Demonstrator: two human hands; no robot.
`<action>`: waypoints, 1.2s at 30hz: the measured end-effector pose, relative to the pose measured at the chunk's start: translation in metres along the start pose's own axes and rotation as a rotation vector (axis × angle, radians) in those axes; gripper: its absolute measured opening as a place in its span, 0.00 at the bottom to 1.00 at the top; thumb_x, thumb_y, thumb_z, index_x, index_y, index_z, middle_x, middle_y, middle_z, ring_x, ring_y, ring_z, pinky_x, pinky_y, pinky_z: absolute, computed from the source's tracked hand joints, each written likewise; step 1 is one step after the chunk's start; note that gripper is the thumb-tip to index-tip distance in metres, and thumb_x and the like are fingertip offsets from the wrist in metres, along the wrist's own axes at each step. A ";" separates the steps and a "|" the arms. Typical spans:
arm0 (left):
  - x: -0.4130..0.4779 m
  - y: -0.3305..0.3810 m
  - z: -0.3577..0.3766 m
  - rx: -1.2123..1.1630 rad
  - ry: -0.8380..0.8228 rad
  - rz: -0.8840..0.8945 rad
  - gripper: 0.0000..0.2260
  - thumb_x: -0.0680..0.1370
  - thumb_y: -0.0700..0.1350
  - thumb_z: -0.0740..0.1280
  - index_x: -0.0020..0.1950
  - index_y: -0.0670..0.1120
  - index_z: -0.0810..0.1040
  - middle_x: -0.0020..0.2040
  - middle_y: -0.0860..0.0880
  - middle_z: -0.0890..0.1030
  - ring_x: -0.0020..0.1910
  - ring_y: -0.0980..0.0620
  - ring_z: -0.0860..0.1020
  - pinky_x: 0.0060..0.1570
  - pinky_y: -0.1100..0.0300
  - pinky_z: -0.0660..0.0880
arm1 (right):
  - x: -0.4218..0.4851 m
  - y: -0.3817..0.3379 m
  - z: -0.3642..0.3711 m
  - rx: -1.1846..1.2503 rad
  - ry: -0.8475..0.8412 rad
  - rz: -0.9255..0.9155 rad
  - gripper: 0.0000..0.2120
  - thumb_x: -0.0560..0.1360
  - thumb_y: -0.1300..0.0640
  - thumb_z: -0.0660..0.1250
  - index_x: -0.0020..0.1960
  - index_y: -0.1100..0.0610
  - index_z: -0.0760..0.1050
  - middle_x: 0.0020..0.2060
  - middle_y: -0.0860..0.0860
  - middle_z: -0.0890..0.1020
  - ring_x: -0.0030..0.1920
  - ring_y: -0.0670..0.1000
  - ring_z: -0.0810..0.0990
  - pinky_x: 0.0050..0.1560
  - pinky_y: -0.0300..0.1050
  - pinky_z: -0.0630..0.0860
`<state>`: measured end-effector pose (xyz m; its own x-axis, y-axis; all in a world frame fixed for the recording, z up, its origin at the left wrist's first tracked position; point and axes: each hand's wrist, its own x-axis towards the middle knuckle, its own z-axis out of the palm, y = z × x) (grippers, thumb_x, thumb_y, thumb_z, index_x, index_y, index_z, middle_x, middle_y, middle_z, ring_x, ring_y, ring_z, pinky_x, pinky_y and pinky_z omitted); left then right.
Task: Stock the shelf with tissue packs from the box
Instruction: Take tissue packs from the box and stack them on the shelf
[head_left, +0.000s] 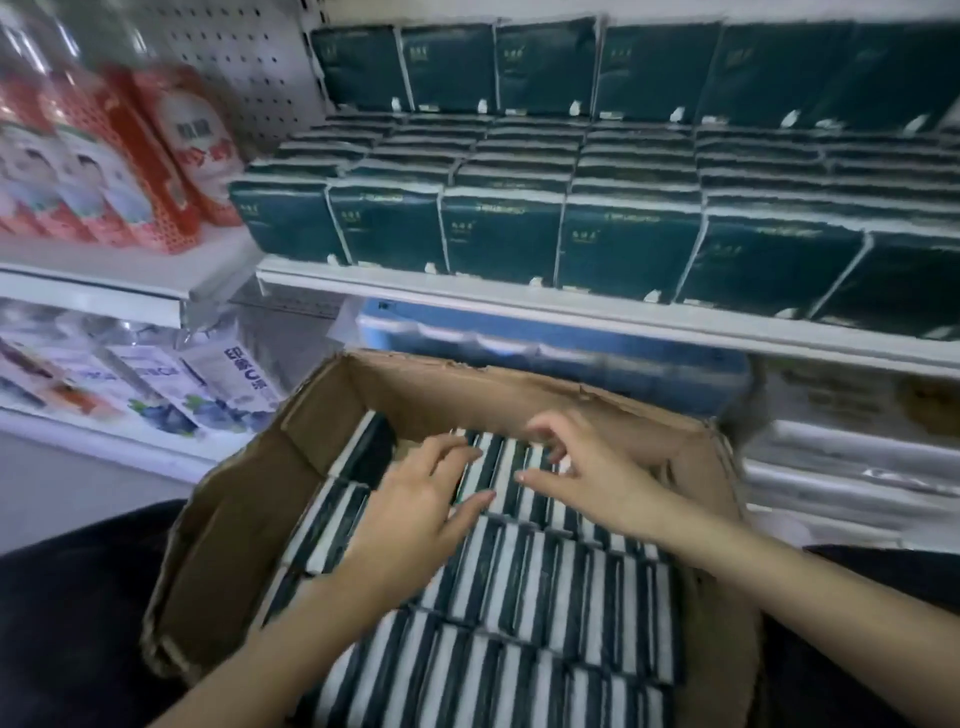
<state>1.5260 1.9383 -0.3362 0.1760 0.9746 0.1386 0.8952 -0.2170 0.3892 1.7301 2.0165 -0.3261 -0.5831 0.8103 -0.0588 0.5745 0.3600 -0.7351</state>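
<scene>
An open cardboard box (244, 525) sits low in front of me, packed with dark green and white tissue packs (545, 587) standing on edge in rows. My left hand (421, 499) lies over the far rows with fingers spread and fairly straight, touching the pack tops. My right hand (576, 467) hovers beside it at the far row, fingers loosely curled over the packs; no pack is lifted. Above the box, the white shelf (467, 293) holds several rows of the same dark green packs (498, 234), upright at the front and at the back.
Red packages (171, 156) stand on a shelf at the upper left. Blue and white pouches (208, 384) lie on a lower left shelf. A blue multipack (519, 338) sits under the tissue shelf, behind the box. Pale packages fill the lower right shelves (841, 457).
</scene>
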 end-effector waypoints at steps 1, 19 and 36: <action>-0.014 -0.007 0.014 -0.006 -0.063 -0.048 0.31 0.79 0.67 0.46 0.66 0.48 0.73 0.65 0.49 0.73 0.61 0.47 0.75 0.58 0.50 0.74 | -0.001 0.010 0.012 -0.087 -0.106 0.052 0.21 0.75 0.43 0.66 0.65 0.48 0.66 0.57 0.44 0.67 0.55 0.44 0.71 0.54 0.40 0.70; -0.076 -0.030 0.101 -0.016 -0.453 -0.224 0.37 0.72 0.70 0.35 0.79 0.56 0.42 0.78 0.56 0.37 0.75 0.59 0.35 0.72 0.58 0.31 | -0.001 0.060 0.062 -0.381 -0.389 0.235 0.20 0.76 0.44 0.68 0.62 0.55 0.72 0.58 0.51 0.75 0.59 0.51 0.72 0.56 0.49 0.73; -0.075 -0.035 0.109 -0.098 -0.453 -0.248 0.35 0.70 0.74 0.34 0.74 0.61 0.36 0.77 0.58 0.35 0.74 0.62 0.31 0.70 0.59 0.27 | 0.023 0.079 0.060 -0.039 -0.330 0.398 0.06 0.69 0.57 0.77 0.40 0.58 0.82 0.35 0.46 0.81 0.37 0.43 0.78 0.37 0.32 0.72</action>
<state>1.5257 1.8787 -0.4598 0.1426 0.9188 -0.3680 0.8936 0.0403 0.4470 1.7276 2.0357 -0.4260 -0.4614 0.7016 -0.5430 0.8060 0.0758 -0.5870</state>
